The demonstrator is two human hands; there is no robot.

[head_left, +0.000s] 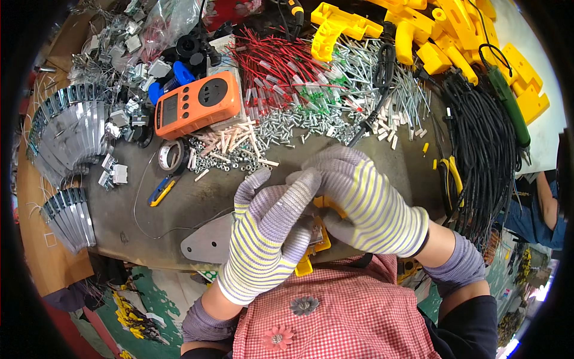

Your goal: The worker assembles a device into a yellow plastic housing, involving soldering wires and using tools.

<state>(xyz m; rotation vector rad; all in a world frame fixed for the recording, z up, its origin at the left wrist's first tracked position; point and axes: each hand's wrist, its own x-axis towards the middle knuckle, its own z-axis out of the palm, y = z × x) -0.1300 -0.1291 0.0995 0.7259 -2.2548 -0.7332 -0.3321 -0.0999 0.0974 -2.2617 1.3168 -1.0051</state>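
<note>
My left hand [263,233] and my right hand [373,203], both in striped grey-white-yellow knit gloves, come together over the near edge of the bench. Their fingers are bent and the fingertips meet. Whatever is pinched there is hidden by the gloves. Partly covered beneath them is a yellow plastic housing [305,266]. A flat grey metal plate [206,240] with small holes sticks out left from under my left hand. A thin wire [156,237] runs across the bench toward it.
An orange meter [197,105] stands beyond my hands, near screws [287,128], red wires [263,54] and a tape roll [171,155]. A blue-yellow cutter [161,190] lies left. Black cables [481,155], yellow-handled pliers [454,176] and yellow housings [412,30] fill the right. Another person's arm [545,200] shows far right.
</note>
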